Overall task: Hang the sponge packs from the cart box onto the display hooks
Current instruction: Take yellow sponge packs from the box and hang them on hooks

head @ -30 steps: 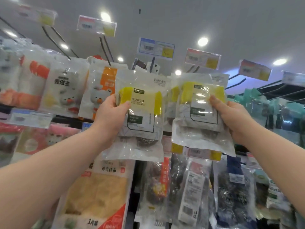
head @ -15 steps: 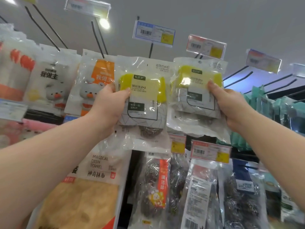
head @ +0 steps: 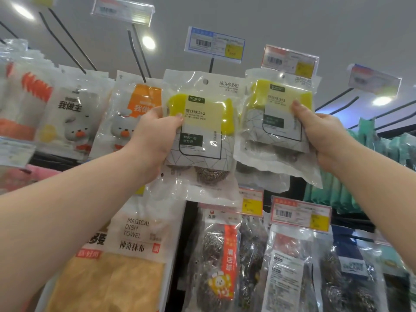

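Observation:
My left hand [head: 153, 140] grips a clear sponge pack [head: 202, 131] with a yellow sponge and steel scrubbers, held up in front of the display. Its hang hole sits just below a black hook [head: 211, 64] that carries a blue price tag [head: 215, 45]. My right hand [head: 322, 134] grips a second, matching sponge pack [head: 279, 113] by its right side, its top edge under a red price tag [head: 290, 60]. More packs of the same kind seem to hang behind the right one. The cart box is out of view.
Cartoon-duck cloth packs [head: 74, 113] hang at left, dish towel packs [head: 135, 244] below them. Steel scrubber packs [head: 218, 255] fill the lower row. Teal packs [head: 382, 154] hang at right. Bare black hooks [head: 67, 43] jut out at upper left.
Both hands have raised the two packs higher toward the top hooks. The view has tilted and moved closer to the display.

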Tool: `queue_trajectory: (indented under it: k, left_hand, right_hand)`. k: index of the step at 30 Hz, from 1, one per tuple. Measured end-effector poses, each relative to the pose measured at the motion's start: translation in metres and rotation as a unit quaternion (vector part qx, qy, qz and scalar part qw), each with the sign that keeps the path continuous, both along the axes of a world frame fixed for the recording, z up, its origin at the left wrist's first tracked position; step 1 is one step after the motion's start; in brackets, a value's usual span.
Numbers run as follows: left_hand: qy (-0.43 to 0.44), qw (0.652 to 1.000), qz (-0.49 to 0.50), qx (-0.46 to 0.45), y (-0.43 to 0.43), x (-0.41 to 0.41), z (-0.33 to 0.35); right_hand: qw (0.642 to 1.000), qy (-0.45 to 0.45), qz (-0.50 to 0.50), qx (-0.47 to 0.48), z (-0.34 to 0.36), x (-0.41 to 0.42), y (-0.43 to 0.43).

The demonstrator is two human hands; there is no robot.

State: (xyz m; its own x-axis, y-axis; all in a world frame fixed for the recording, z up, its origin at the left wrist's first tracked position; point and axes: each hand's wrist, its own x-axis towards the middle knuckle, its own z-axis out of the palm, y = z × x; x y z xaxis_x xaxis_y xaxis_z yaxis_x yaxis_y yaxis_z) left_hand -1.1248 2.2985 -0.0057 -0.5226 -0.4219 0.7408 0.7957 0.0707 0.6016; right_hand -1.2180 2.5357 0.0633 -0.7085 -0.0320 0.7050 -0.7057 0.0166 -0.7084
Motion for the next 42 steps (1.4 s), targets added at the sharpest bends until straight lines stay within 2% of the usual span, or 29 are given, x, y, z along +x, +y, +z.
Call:
queue_trajectory:
  k: [4, 18, 22, 26, 28, 30, 33, 37, 39, 41, 42]
  left_hand:
    - [-0.004, 1.0, -0.003, -0.001, -0.002, 0.0, 0.001]
    - [-0.022, 1.0, 0.012, -0.019, 0.001, 0.006, 0.011]
    - [-0.04, 0.999, 0.003, -0.024, 0.004, 0.002, 0.018]
    - [-0.054, 0.998, -0.005, -0.029, 0.007, -0.001, 0.023]
    - [-0.063, 0.997, -0.016, -0.028, 0.01, -0.001, 0.024]
    - [-0.074, 0.996, -0.029, -0.031, 0.014, -0.003, 0.024]
    - [-0.088, 0.994, -0.043, -0.044, 0.025, -0.007, 0.027]
    - [-0.089, 0.992, -0.058, -0.065, 0.041, -0.013, 0.03]
    - [-0.093, 0.991, -0.076, -0.061, 0.048, -0.015, 0.031]
    - [-0.099, 0.99, -0.088, -0.056, 0.053, -0.017, 0.031]
    - [-0.103, 0.989, -0.091, -0.057, 0.056, -0.019, 0.032]
  right_hand:
    - [1.0, -0.007, -0.018, -0.016, 0.005, -0.001, 0.0]
    - [0.997, -0.06, -0.01, 0.056, 0.007, -0.026, -0.008]
    - [0.996, -0.059, -0.04, 0.058, 0.01, -0.04, -0.015]
    - [0.987, -0.077, -0.097, 0.103, 0.01, -0.049, -0.017]
    - [0.976, -0.022, -0.179, 0.126, 0.009, -0.046, -0.017]
    - [0.956, 0.075, -0.258, 0.115, 0.005, -0.038, -0.016]
    - [0.93, 0.169, -0.31, 0.103, 0.0, -0.025, -0.009]
    - [0.923, 0.179, -0.306, 0.152, -0.001, -0.012, 0.002]
    - [0.916, 0.243, -0.292, 0.126, -0.003, -0.005, 0.004]
    - [0.938, 0.245, -0.221, 0.108, -0.006, 0.003, 0.004]
    - [0.959, 0.206, -0.162, 0.106, -0.008, 0.006, 0.003]
